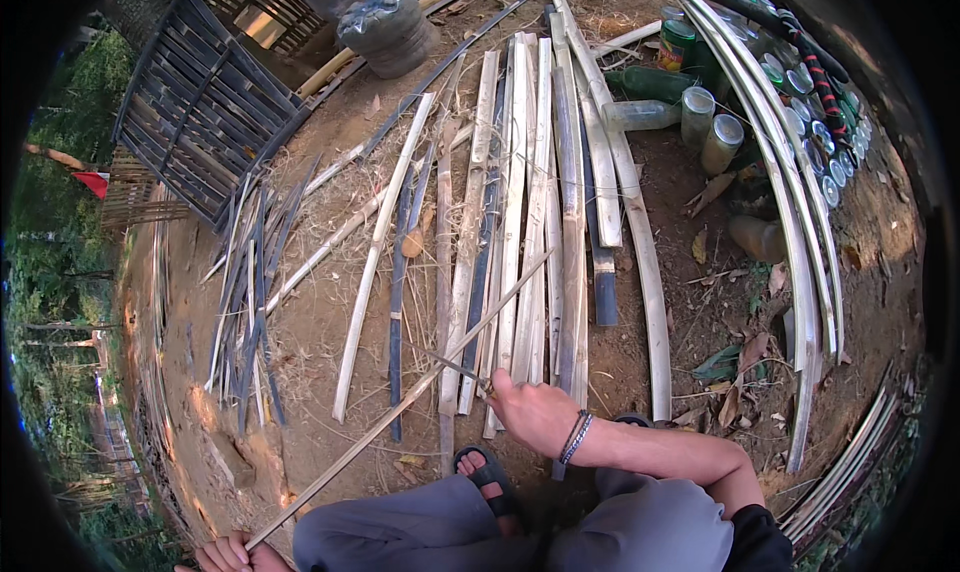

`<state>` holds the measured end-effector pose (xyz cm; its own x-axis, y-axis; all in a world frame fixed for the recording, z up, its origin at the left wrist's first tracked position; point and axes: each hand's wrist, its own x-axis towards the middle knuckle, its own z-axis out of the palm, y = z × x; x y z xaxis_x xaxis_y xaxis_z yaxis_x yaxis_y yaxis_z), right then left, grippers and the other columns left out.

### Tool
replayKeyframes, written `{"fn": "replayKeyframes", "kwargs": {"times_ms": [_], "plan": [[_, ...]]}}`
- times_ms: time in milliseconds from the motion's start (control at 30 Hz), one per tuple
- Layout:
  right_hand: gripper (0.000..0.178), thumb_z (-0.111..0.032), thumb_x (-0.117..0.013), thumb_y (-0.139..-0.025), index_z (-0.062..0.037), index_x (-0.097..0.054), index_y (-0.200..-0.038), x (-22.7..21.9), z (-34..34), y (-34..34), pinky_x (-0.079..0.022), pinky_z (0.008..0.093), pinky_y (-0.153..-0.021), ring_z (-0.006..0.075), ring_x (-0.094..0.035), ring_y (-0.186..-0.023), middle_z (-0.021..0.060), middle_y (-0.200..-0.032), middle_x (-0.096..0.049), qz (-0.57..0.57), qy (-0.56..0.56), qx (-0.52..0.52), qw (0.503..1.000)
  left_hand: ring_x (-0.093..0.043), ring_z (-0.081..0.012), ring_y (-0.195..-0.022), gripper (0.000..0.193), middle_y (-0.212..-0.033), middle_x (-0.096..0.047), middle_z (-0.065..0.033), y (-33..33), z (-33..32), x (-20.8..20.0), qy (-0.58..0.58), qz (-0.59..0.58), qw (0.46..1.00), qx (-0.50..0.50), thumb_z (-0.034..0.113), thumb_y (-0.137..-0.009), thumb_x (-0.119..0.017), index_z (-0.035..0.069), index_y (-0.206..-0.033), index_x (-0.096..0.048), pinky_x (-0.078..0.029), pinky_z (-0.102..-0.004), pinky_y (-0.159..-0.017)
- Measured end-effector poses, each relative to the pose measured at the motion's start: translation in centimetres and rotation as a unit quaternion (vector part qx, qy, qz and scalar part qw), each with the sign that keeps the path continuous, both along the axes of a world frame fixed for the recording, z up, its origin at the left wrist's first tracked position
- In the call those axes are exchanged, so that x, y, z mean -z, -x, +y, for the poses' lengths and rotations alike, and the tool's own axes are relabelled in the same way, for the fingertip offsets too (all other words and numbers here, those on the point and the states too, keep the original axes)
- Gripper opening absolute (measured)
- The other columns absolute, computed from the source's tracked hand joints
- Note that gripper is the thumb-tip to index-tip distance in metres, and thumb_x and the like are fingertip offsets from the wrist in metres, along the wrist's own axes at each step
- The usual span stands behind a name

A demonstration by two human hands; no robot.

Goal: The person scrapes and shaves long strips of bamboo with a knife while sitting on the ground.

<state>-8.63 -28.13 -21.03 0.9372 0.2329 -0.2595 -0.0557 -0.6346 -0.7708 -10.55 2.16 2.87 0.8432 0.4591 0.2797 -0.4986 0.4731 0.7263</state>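
My left hand (232, 555), at the lower left edge, is closed around the lower end of a long thin bamboo strip (345, 456). The strip slants up and to the right, above my knee and over the split bamboo on the ground. In the middle, my right hand (537, 412) is closed on the handle of a knife (463, 371); most of the handle is hidden by the fingers. Its narrow blade points left and crosses the strip. Beneath both lie several split bamboo slats (515, 187), pale and dark, roughly side by side.
Glass jars (722, 144) and bottles (645, 115) crowd the upper right, beside long bent bamboo strips (790, 182). A dark slatted panel (205, 102) leans at the upper left, near a cut plastic container (383, 30). Thin strips (250, 292) lie piled at the left.
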Motion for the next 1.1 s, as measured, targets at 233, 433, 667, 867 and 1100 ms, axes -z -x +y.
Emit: {"fn": "replayKeyframes", "kwargs": {"times_ms": [233,433,667,867,1100], "plan": [[0.022,-0.018,-0.041,-0.098,0.004,-0.041,-0.097,6.2,-3.7,-2.7,-0.052,0.0513,-0.054,0.044,-0.064,-0.062,0.0271,-0.063,-0.061,0.0,0.033,0.138,0.99,-0.019,-0.0086,-0.039,0.048,-0.049,-0.023,0.0025,0.0,0.6,0.2,-0.055,-0.005,0.997,-0.059,0.033,-0.102,-0.044,0.014,-0.06,-0.028,-0.02,-0.0243,-0.042],[0.022,-0.019,-0.041,-0.098,0.0034,-0.039,-0.096,3.0,-0.4,-0.5,-0.053,0.0505,-0.054,0.0431,-0.065,-0.061,0.0272,-0.063,-0.061,-0.012,0.013,0.013,1.0,-0.02,-0.0094,-0.039,0.052,-0.048,-0.023,0.0026,-0.5,1.1,0.5,-0.04,0.034,0.992,-0.112,0.039,-0.101,-0.042,0.015,-0.057,-0.028,-0.019,-0.0246,-0.04],[0.016,-0.013,-0.038,-0.095,0.0031,-0.039,-0.095,4.8,-1.4,-1.4,-0.053,0.0515,-0.056,0.045,-0.065,-0.063,0.0303,-0.065,-0.061,0.019,-0.007,0.065,0.998,-0.022,-0.0092,-0.039,0.051,-0.048,-0.024,0.0029,-0.7,1.1,0.1,-0.062,0.065,0.983,-0.163,0.039,-0.1,-0.046,0.016,-0.058,-0.028,-0.021,-0.0231,-0.038],[0.019,-0.016,-0.04,-0.097,0.0028,-0.041,-0.093,8.9,-4.1,-3.5,-0.054,0.0498,-0.055,0.0435,-0.065,-0.063,0.0273,-0.066,-0.063,0.014,0.053,0.147,0.988,-0.017,-0.0101,-0.041,0.047,-0.052,-0.021,0.0013,-1.2,0.4,0.5,-0.052,0.062,0.979,-0.189,0.03,-0.102,-0.044,0.014,-0.062,-0.027,-0.02,-0.0252,-0.04],[0.023,-0.019,-0.043,-0.096,0.0039,-0.04,-0.097,4.1,-1.0,-2.2,-0.054,0.0502,-0.059,0.0462,-0.065,-0.067,0.031,-0.068,-0.062,0.02,-0.002,0.022,1.0,-0.029,-0.009,-0.035,0.048,-0.047,-0.037,0.0032,-2.6,-1.7,0.2,-0.064,0.148,0.949,-0.271,0.043,-0.095,-0.053,0.019,-0.058,-0.034,-0.03,-0.0208,-0.035]]}}
